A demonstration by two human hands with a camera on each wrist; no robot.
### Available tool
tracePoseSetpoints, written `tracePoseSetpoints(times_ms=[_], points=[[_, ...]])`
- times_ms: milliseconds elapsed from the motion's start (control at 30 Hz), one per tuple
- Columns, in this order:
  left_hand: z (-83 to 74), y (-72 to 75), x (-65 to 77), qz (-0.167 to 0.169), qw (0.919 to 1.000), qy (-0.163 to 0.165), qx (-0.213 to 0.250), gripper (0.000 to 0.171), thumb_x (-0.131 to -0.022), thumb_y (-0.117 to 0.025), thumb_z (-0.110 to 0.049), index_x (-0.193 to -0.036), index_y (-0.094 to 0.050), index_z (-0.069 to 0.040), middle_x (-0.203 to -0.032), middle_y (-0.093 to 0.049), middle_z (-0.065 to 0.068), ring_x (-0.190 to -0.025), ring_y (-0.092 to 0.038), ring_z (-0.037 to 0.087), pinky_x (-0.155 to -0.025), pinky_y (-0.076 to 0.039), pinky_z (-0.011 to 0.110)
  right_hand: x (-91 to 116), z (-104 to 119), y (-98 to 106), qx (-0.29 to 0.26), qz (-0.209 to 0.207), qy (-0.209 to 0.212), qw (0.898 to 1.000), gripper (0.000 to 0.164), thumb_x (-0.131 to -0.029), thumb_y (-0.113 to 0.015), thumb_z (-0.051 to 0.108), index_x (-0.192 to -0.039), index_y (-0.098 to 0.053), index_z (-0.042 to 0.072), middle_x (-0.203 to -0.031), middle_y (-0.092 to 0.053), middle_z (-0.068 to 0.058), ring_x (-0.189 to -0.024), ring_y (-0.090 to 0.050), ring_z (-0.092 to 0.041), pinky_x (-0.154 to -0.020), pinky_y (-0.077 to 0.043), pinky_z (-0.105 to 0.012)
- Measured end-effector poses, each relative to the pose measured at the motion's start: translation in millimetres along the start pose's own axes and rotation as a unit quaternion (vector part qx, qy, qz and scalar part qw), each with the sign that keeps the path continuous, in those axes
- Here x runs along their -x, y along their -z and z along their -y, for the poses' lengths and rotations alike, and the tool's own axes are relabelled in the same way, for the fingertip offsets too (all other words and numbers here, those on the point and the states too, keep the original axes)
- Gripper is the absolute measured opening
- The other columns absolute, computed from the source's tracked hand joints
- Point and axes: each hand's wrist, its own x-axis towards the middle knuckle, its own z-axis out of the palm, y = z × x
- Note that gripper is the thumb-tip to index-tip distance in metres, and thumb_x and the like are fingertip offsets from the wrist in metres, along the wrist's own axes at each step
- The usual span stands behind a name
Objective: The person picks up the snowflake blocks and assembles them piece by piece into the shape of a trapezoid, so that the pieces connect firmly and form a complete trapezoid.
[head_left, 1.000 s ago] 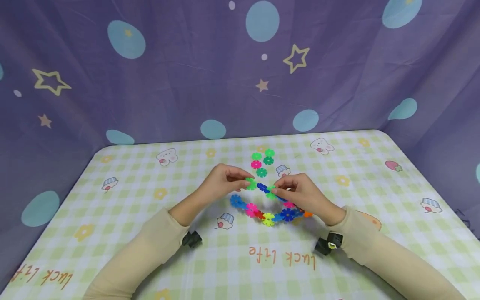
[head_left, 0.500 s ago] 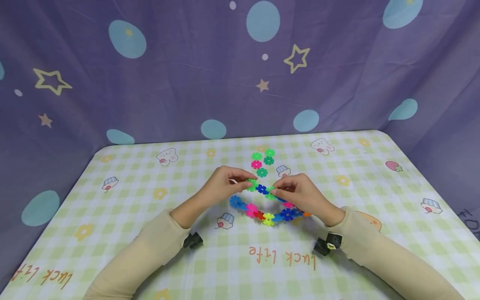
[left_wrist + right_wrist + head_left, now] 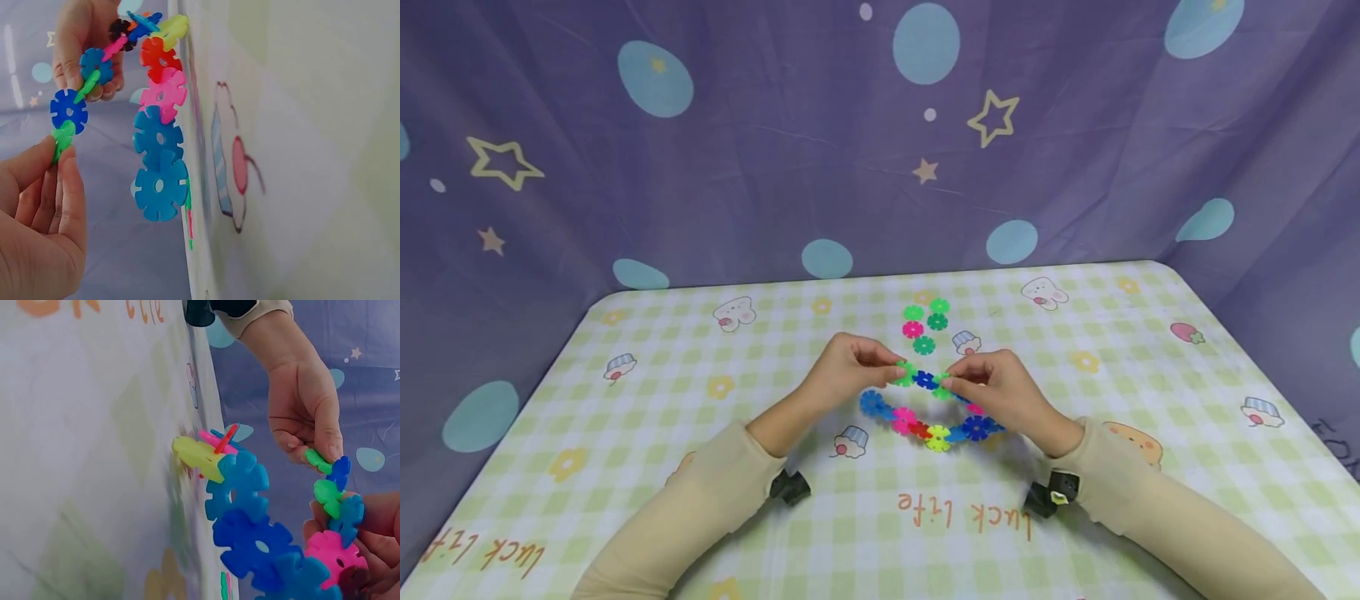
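Note:
A chain of flower-shaped plastic interlocking discs [image 3: 937,437] bends in a loop between and below my hands. My left hand [image 3: 847,372] pinches a light green disc [image 3: 63,139] at one end of it, thumb against fingers. That green disc meets a dark blue disc [image 3: 69,112] edge-on at its slots. My right hand [image 3: 1002,385] pinches the chain just past the dark blue disc, at another green disc [image 3: 328,495] and a blue disc [image 3: 347,519]. From there the chain runs through pink, dark, blue, yellow and red discs to its other end, a blue disc [image 3: 161,186].
Several loose discs lie behind the hands: two light green, two darker green [image 3: 924,345] and a pink one [image 3: 913,329]. The table [image 3: 647,400] has a checked cloth with printed pictures. A purple curtain [image 3: 775,167] hangs along the far edge.
My left hand has shifted slightly towards me and right, bringing its green disc up against the dark blue disc, which has turned flatter to the head view. My right hand has barely moved.

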Motion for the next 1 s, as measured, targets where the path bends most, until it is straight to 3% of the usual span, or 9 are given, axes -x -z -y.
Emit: tracePoseSetpoints(times_ms=[400,767,1000], points=[[-0.1,-1.2,2.0,0.027,0.9993,0.011,0.022,0.013,-0.081,-0.071,-0.003,-0.089,-0.071,0.008,-0.072,-0.070,0.003,-0.063,-0.063,0.011,-0.065,-0.056,0.034,2.3,-1.6,-2.0,0.020,-0.006,0.016,1.000,0.008,-0.085,-0.069,0.007,-0.087,-0.074,0.001,-0.082,-0.072,-0.007,-0.067,-0.062,-0.012,-0.058,-0.049,-0.022],[-0.7,-5.2,1.6,0.025,0.9997,0.001,-0.007,0.011,-0.081,-0.072,-0.005,-0.086,-0.072,0.005,-0.071,-0.070,0.004,-0.060,-0.062,0.010,-0.061,-0.055,0.033,2.2,-2.4,-2.3,0.044,-0.026,0.033,0.998,0.006,-0.083,-0.070,0.006,-0.085,-0.075,0.003,-0.081,-0.072,-0.006,-0.073,-0.063,-0.008,-0.062,-0.051,-0.025],[-1.2,-4.4,-0.4,0.032,0.9993,0.021,0.005,0.015,-0.082,-0.072,-0.005,-0.092,-0.072,0.006,-0.076,-0.071,0.007,-0.065,-0.065,0.012,-0.067,-0.057,0.036,1.4,-4.9,1.1,0.019,0.005,0.018,1.000,0.008,-0.084,-0.070,0.008,-0.086,-0.074,0.001,-0.080,-0.071,-0.008,-0.067,-0.064,-0.016,-0.058,-0.051,-0.023]])
